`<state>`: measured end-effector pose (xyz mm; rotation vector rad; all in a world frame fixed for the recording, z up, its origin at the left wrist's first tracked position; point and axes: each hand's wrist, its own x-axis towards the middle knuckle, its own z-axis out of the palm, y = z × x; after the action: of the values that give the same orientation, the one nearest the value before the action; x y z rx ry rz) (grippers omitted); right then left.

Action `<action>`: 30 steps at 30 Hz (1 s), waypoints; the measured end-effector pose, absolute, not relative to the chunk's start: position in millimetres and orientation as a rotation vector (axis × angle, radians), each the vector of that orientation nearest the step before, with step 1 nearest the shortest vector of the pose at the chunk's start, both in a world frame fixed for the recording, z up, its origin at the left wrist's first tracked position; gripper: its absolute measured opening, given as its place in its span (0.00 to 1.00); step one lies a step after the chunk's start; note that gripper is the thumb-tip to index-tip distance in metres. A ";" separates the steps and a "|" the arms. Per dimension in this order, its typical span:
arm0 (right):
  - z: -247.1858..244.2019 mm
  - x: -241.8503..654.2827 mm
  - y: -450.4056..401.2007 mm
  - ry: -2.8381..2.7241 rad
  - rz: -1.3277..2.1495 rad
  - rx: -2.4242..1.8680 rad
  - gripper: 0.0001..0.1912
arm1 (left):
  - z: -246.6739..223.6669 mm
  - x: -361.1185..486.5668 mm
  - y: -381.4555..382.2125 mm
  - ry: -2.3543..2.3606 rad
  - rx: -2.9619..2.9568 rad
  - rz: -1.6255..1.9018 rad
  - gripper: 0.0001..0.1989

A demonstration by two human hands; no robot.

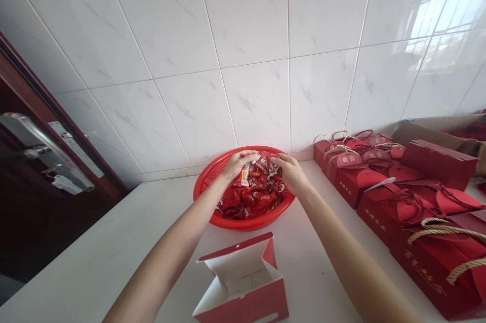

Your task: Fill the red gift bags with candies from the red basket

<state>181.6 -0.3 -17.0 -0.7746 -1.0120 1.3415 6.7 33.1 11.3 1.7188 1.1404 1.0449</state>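
Both hands are over a red plastic basket [235, 224] near the wall, which holds many small wrapped candies [252, 196]. My left hand [240, 163], above the basket's left part, has its fingers closed on a small wrapped candy [253, 158]. On the right side of the basket, my right hand [290, 170] pinches another small wrapper [274, 158] between thumb and fingers. Nearer to me stands a red box [246, 305] with its top open and its white inside showing; no candy is visible in it.
Rows of closed red gift boxes [383, 216] with rope handles fill the right side of the white table [125, 242]. Behind them is a cardboard box [429, 128]. A tiled wall rises at the back, and a dark red door [49, 201] stands at the left.
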 end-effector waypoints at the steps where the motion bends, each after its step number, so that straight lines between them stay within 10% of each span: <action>1: -16.8 182.0 0.3 -0.999 1.357 -0.774 0.15 | 10.7 7.6 32.8 1.128 1.688 1.069 0.25; 30: -11.5 181.5 -10.6 -1.250 1.358 -0.870 0.20 | -4.1 23.9 31.3 0.873 1.609 1.216 0.19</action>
<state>181.5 -10.6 -11.5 -0.8702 -1.2501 1.3578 23.9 31.3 -4.1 1.6090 0.8733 1.2161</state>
